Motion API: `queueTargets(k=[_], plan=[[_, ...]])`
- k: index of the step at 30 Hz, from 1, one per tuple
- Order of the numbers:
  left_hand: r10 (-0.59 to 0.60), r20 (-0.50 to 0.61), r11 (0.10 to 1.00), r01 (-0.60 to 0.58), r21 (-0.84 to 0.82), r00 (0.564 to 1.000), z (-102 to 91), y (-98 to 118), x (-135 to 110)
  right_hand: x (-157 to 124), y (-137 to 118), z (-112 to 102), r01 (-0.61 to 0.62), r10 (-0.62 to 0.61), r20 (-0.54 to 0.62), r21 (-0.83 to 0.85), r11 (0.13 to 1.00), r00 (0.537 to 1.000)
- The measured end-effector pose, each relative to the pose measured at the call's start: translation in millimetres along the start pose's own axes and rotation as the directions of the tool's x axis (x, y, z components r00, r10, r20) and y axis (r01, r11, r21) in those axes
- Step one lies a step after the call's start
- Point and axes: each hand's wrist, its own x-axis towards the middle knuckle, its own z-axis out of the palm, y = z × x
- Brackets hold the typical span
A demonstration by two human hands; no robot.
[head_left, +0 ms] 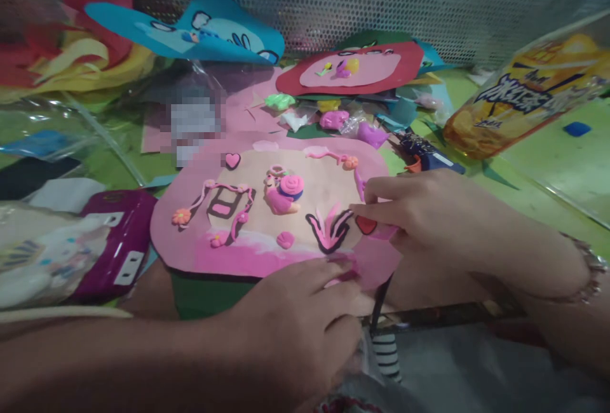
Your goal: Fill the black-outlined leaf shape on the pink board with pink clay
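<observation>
No text legible, stylised dark lettering (521, 96) on a yellow container (538, 89), blurred, faint mark (114, 196) on a purple packet (103, 253)

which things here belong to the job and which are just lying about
Apparently part of the job:
pink card, at the right hand
snail figure on the card

Probably just lying about:
purple packet
yellow container
blue paper cutout

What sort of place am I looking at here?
Likely a craft table, though I can't tell the room: a pink card bears a clay-like snail, coloured lumps lie behind it, and a blue cutout sits farther back.
</observation>
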Motion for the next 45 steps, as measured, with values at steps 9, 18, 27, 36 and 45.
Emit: queueTargets(k=[9,18,27,36,45], plan=[[0.060,0.025,0.998,-0.060,-0.002,0.998,-0.2,-3,2,-3,-6,2,0.004,0.001,0.073,-0.059,0.998,0.997],[0.020,0.035,1.000,-0.020,0.005,0.999,0.3,-1,1,2,-4,1,-0.066,0.069,0.132,-0.027,0.997,0.989],[0.034,0.058,0.999,-0.035,0.012,0.998,2.1,-1,1,2,-7,-2,-0.087,0.084,0.087,0.024,0.996,0.993],[0.053,0.027,0.998,-0.053,-0.016,0.998,1.6,-3,0,5,-4,-2,-0.093,0.081,0.151,0.079,0.992,0.985],[0.051,0.023,0.999,-0.051,0.012,0.998,2.6,-3,-2,7,2,3,-0.077,0.056,0.134,0.156,0.985,0.989]])
